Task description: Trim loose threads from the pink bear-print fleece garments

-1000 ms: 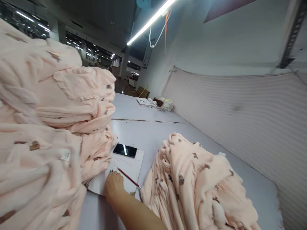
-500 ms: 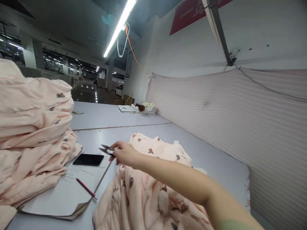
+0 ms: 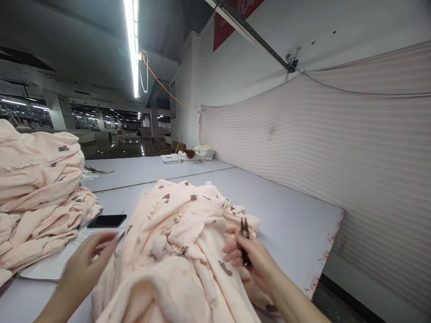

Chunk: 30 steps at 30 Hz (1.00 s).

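Note:
A pale pink fleece garment (image 3: 188, 233) with small brown and grey prints lies bunched on the table in front of me. On its right side, my right hand (image 3: 252, 255) is closed around dark thread snips (image 3: 245, 242), whose blades point up and away. My left hand (image 3: 89, 258), a little blurred, hovers at the garment's left edge with thumb and fingers apart and nothing between them. Behind that hand is a black phone (image 3: 107, 220) resting on papers (image 3: 43, 267), which the hand partly covers.
A tall pile of similar pink garments (image 3: 37, 193) stands at the left. Farther back on the grey table (image 3: 286, 224) are stacked white papers or labels (image 3: 204, 153) with a dark brown bundle (image 3: 190, 154). Striped cloth (image 3: 319, 148) hangs along the wall at the right.
My right hand has moved right, from near the phone to the garment's right side, carrying the snips. My left hand has come into view. The garment is spread differently, and the view has shifted.

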Each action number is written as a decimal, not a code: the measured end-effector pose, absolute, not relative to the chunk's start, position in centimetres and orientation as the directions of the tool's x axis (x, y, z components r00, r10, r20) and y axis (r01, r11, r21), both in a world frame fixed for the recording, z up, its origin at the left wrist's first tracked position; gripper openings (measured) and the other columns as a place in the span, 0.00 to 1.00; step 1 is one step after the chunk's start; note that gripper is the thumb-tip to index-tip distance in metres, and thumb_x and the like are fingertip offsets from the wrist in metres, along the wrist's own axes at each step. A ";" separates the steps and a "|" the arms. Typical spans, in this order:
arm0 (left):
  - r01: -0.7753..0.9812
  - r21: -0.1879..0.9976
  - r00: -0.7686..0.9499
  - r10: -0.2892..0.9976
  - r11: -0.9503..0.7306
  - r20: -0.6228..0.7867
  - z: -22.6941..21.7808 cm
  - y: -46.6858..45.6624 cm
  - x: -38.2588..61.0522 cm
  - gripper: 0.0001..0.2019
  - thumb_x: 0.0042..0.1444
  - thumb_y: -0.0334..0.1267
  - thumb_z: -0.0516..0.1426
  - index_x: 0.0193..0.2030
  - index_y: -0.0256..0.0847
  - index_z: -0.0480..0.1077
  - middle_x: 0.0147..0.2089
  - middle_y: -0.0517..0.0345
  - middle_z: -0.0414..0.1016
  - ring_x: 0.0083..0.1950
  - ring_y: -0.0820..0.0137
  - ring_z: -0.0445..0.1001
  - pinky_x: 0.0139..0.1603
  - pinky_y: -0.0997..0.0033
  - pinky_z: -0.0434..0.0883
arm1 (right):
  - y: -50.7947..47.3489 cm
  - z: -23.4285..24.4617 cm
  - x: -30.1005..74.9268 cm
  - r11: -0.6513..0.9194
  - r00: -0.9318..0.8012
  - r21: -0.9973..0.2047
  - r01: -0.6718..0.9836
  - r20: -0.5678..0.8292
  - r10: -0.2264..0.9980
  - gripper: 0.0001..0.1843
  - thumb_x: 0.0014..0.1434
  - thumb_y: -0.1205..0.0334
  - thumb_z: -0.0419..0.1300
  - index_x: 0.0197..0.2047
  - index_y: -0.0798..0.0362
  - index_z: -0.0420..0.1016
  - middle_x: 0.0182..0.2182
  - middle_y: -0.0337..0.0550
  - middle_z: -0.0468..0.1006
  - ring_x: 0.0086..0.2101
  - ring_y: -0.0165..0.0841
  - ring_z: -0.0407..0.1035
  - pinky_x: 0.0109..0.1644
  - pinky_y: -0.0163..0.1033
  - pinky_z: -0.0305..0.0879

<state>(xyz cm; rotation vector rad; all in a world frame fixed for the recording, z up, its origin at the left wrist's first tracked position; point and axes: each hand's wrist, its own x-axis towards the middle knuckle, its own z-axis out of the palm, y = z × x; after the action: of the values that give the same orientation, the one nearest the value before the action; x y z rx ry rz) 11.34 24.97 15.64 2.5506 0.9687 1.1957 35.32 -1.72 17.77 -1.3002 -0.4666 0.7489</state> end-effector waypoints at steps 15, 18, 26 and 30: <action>0.581 -0.062 0.586 0.364 -0.812 0.724 4.6 19.7 16.0 0.35 0.59 0.48 0.50 0.69 0.43 0.41 0.65 0.40 0.62 0.65 0.55 0.61 0.67 0.46 0.41 | -2.8 14.0 46.6 -0.039 0.286 -0.629 0.777 0.297 0.911 0.13 0.60 0.62 0.51 0.41 0.49 0.76 0.46 0.46 0.78 0.51 0.42 0.66 0.62 0.50 0.48; 0.598 -0.001 0.522 0.389 -0.802 0.759 6.8 16.9 14.6 0.33 0.60 0.45 0.50 0.69 0.46 0.40 0.63 0.44 0.65 0.62 0.57 0.64 0.64 0.47 0.50 | -1.6 14.9 45.5 0.024 0.268 -0.667 0.745 0.332 0.904 0.12 0.61 0.56 0.52 0.37 0.48 0.76 0.43 0.45 0.78 0.47 0.42 0.69 0.56 0.48 0.58; 0.654 0.307 0.472 0.690 -0.691 0.548 22.6 19.3 21.5 0.30 0.56 0.51 0.53 0.59 0.32 0.60 0.55 0.36 0.71 0.52 0.53 0.73 0.47 0.60 0.69 | -0.7 6.8 37.3 0.173 0.680 -0.983 0.057 0.166 0.714 0.33 0.57 0.34 0.52 0.54 0.50 0.68 0.39 0.51 0.80 0.32 0.41 0.76 0.30 0.42 0.72; 0.692 0.336 0.435 0.741 -0.639 0.512 23.9 23.1 23.3 0.17 0.61 0.47 0.52 0.49 0.36 0.68 0.42 0.52 0.76 0.39 0.66 0.75 0.41 0.63 0.71 | 1.4 6.7 38.3 0.204 0.685 -0.969 0.142 0.245 0.686 0.34 0.55 0.36 0.56 0.55 0.52 0.70 0.51 0.53 0.75 0.53 0.43 0.68 0.59 0.48 0.60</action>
<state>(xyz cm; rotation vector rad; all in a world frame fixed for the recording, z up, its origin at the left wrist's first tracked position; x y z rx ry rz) 23.28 23.07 23.91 2.5965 1.2995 0.9869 38.26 1.41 6.72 -1.3389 -0.7704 0.4362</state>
